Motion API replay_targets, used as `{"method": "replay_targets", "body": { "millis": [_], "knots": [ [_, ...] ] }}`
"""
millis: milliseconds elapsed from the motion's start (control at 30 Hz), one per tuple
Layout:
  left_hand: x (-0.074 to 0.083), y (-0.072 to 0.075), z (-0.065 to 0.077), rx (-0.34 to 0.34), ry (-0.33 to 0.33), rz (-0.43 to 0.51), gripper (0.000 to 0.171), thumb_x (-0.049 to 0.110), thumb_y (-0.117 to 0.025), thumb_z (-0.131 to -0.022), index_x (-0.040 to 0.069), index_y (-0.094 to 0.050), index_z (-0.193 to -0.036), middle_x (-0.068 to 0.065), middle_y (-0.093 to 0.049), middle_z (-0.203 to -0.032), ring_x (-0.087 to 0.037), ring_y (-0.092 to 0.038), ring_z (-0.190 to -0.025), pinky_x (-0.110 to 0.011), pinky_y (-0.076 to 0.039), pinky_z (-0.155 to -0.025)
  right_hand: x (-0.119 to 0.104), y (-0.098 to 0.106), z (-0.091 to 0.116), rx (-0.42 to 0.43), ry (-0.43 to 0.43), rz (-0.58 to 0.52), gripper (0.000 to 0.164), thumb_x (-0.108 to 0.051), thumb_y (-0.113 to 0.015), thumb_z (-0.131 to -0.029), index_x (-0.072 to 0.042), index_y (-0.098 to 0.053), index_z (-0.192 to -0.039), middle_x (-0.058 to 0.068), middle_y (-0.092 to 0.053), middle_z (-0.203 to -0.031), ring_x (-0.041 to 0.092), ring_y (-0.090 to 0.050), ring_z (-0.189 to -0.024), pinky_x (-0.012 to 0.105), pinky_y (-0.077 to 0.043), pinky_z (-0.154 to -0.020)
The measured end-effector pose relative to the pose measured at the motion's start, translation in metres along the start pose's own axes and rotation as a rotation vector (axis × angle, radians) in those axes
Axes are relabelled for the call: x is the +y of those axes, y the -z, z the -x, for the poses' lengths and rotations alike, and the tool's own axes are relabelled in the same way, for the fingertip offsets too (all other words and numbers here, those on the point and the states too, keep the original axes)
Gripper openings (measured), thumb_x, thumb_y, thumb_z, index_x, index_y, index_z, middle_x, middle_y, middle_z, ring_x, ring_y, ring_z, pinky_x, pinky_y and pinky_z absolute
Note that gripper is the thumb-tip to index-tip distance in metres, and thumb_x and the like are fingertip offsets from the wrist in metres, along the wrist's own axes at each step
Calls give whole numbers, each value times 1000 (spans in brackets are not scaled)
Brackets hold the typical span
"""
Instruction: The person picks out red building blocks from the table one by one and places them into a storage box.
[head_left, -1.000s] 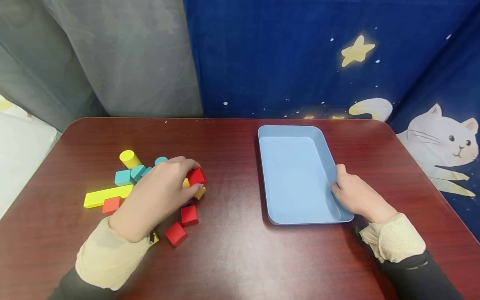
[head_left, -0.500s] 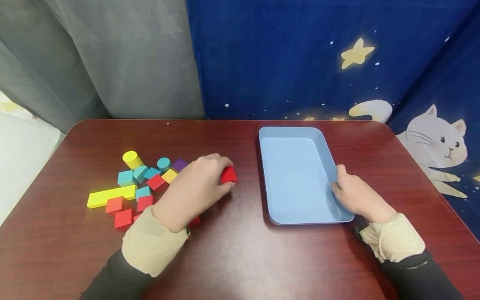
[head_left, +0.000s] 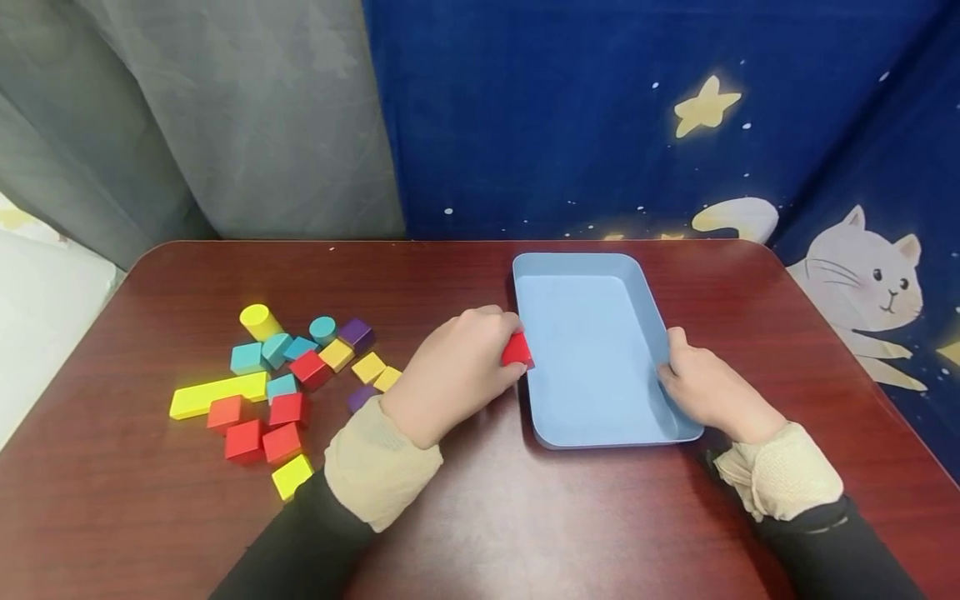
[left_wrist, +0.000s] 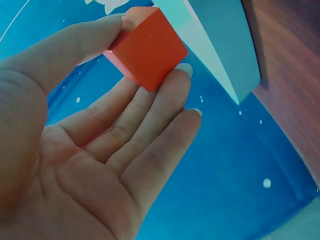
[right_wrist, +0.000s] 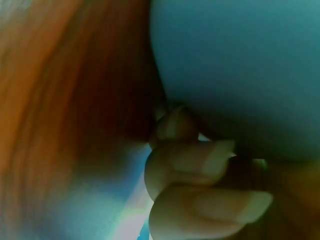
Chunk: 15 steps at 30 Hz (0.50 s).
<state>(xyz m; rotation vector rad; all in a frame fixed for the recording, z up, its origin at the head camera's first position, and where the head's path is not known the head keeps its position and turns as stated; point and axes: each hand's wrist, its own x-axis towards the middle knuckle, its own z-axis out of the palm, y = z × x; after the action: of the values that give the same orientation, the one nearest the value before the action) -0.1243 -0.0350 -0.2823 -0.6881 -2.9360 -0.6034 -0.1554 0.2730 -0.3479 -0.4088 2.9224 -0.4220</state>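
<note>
My left hand (head_left: 461,367) pinches a red cube (head_left: 517,350) between thumb and fingertips, right at the left rim of a light blue tray (head_left: 585,358). In the left wrist view the cube (left_wrist: 150,47) sits between the thumb and fingers, with the tray's wall (left_wrist: 225,45) just beyond it. My right hand (head_left: 712,392) grips the tray's right wall near its front corner, thumb over the rim. The right wrist view is dim and shows curled fingers (right_wrist: 200,165) against the underside of the tray (right_wrist: 240,75). The tray holds nothing.
Several blocks lie at the left of the dark red table (head_left: 450,283), among them a long yellow block (head_left: 217,394), a yellow cylinder (head_left: 258,322), red cubes (head_left: 244,440), a purple block (head_left: 356,335) and teal pieces (head_left: 248,358). Behind the table hang grey and blue curtains (head_left: 525,125).
My left hand has carried the red cube rightward from the block pile to the tray's left rim, uncovering more blocks. The right hand and tray have stayed in place.
</note>
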Motion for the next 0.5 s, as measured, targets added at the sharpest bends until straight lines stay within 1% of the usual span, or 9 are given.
{"method": "replay_targets", "body": {
  "millis": [133, 200, 333, 500],
  "knots": [
    [4, -6, -6, -1, -21, 5, 18, 25, -74, -81, 12, -65, -88, 2, -54, -77, -11, -52, -69, -21, -41, -59, -1, 1, -1, 6, 4, 0, 25, -14, -42, -94, 4, -29, -106, 10, -50, -67, 23, -55, -65, 39, -44, -64],
    [5, -10, -9, -1, -31, 9, 17, 24, -74, -81, 12, -65, -87, 2, -55, -77, -11, -52, -68, -21, -41, -59, -1, 1, -1, 5, 4, 0, 25, -14, -42, -94, 4, -29, -106, 10, -50, -67, 23, -55, -65, 39, -44, -65],
    [10, -14, -14, -5, -40, 11, 16, 22, -74, -81, 11, -66, -89, 2, -56, -80, -10, -53, -70, -21, -42, -61, -2, 1, -1, 4, -2, 3, 25, -14, -42, -94, 4, -29, -106, 11, -51, -68, 23, -55, -66, 40, -44, -65],
    [15, -20, -21, -33, -44, 13, 17, 21, -73, -82, 10, -68, -94, 1, -57, -82, -11, -53, -72, -20, -43, -62, -1, 1, 0, 11, 5, 7, 25, -13, -42, -94, 5, -29, -106, 11, -51, -68, 23, -56, -66, 40, -44, -65]
  ]
}}
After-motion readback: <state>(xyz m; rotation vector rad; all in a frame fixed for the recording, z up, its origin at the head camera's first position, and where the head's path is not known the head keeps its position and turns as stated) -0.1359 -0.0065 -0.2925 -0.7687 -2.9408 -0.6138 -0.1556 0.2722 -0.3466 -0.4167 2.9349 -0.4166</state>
